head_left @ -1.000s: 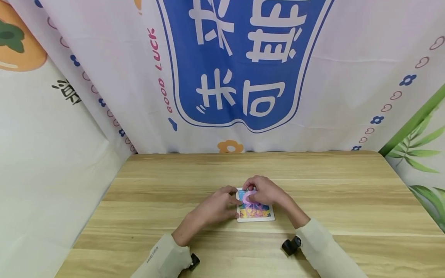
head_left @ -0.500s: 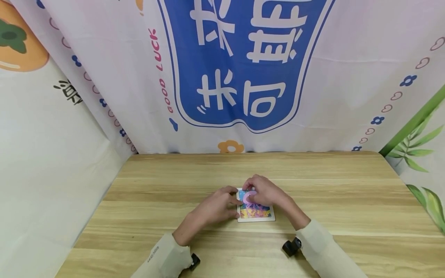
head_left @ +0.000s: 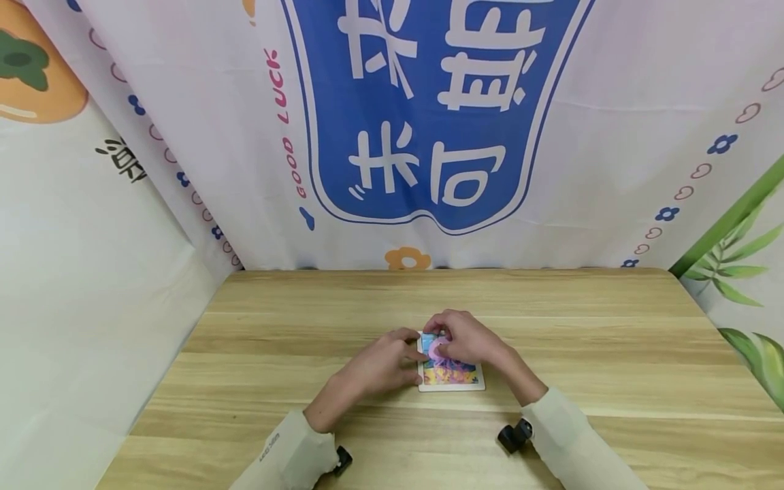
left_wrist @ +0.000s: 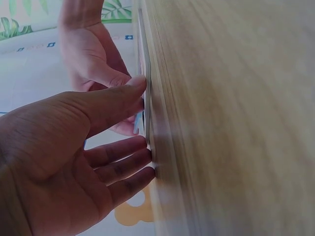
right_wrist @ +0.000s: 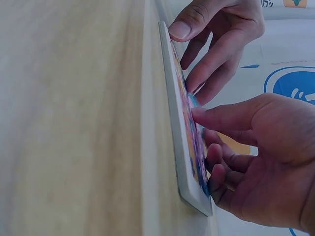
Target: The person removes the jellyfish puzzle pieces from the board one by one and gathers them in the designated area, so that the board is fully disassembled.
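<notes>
A small square puzzle board (head_left: pixel 452 387) with a white frame lies flat on the table, its picture showing a pink sea creature over a yellow and blue background. My left hand (head_left: pixel 381 362) rests along the board's left side. Its thumb touches the frame near the front corner, and a finger reaches onto the picture. From the right, my right hand (head_left: pixel 468 338) curls over the upper part, thumb on the pink head and fingers at the far edge. A light blue puzzle piece (left_wrist: pixel 137 123) stands tilted up from the board, pinched at the right fingertips. The right palm hides the picture's upper right.
The wooden table (head_left: pixel 275 327) extends around the board on all sides. A printed cloth (head_left: pixel 582 170) hangs along the table's back edge, with a white sheet (head_left: pixel 92 286) at the left. Black wrist cameras (head_left: pixel 514 435) sit by both sleeves.
The right fingers have shifted slightly left along the board's far edge, and more blue shows at the picture's upper left. The left hand and the board stay in place.
</notes>
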Available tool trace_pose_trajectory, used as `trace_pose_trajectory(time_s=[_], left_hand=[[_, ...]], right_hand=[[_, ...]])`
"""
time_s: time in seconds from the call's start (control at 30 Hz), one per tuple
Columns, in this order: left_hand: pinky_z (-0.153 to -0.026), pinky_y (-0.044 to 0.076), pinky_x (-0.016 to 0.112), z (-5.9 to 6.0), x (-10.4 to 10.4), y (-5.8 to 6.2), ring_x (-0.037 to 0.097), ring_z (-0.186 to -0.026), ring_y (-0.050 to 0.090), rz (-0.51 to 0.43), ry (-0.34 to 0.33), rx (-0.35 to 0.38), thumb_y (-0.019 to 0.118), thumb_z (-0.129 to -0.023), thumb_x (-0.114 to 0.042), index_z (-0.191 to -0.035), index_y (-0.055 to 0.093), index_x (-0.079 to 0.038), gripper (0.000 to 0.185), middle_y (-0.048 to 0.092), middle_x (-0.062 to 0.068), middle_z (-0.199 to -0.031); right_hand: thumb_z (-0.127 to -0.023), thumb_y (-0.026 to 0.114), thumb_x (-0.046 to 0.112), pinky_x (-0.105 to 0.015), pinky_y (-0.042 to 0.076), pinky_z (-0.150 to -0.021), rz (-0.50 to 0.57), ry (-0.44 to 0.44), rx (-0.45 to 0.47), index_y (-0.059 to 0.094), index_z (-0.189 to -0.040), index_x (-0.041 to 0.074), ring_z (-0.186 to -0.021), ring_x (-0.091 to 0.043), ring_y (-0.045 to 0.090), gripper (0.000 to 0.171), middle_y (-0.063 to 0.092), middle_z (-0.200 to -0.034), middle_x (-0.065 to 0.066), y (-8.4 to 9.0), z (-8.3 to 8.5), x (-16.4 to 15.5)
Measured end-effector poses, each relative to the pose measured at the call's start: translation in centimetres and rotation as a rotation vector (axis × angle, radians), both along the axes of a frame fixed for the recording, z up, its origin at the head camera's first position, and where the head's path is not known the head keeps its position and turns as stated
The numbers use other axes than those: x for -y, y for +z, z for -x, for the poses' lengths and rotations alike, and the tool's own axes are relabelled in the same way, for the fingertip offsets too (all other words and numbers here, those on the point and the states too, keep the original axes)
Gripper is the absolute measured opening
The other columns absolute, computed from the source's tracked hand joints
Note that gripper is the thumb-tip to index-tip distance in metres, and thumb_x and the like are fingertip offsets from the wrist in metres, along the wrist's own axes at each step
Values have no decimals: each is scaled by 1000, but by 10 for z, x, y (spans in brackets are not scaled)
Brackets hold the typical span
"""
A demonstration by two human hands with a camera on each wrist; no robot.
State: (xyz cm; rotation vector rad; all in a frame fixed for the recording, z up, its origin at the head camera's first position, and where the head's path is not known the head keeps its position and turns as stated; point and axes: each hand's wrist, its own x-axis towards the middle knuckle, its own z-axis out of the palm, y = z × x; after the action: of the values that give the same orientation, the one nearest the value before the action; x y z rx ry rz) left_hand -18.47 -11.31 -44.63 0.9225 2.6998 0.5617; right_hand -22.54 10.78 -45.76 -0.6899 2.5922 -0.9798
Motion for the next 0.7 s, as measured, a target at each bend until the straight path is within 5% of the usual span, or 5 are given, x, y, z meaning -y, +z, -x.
trace_pose_trajectory(time_s=[0.7], left_hand=[[-118,52,49,1,2,0,31,-146,56,-6,-36,-26,83,-96,-25,-126,80,-12,33,60,15,-156]], right_hand=[[-99,67,3,-23,49,-70,97,-39,-14,79,-118,9,-78,-12,57,23,68,-89,2,-3,-1,-3]])
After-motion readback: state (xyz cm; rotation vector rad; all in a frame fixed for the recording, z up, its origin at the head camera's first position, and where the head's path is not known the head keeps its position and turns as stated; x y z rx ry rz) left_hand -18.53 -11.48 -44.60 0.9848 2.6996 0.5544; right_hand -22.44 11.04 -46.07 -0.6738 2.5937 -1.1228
